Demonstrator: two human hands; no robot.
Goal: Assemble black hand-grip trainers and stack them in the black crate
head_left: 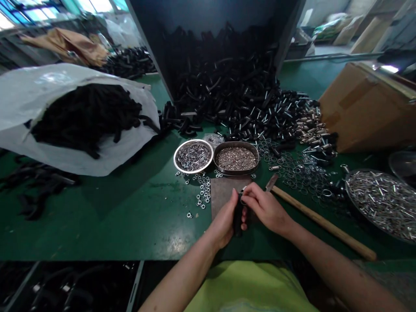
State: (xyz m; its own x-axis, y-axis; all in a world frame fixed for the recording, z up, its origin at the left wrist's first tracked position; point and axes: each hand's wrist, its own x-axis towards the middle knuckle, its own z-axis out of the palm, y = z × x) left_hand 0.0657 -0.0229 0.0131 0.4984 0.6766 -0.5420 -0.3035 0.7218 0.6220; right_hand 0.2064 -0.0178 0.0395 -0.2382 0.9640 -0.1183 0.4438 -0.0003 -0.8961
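Note:
My left hand is closed around a black handle-shaped piece, held upright over a flat grey metal plate. Thumb and forefinger of my right hand pinch at the top end of that piece. A bit of shiny metal shows between those fingertips, too small and covered to name. Just right of the hands lies a hammer with a wooden handle, its head near the plate's edge. Beyond the plate stand a round steel bowl of small metal parts and an oval tin of tiny rivet-like pieces.
Loose nuts lie left of the plate, and wire rings to the right. Black parts pile up at the back. A white sack sits left; a cardboard box and a pan of metal pins sit right.

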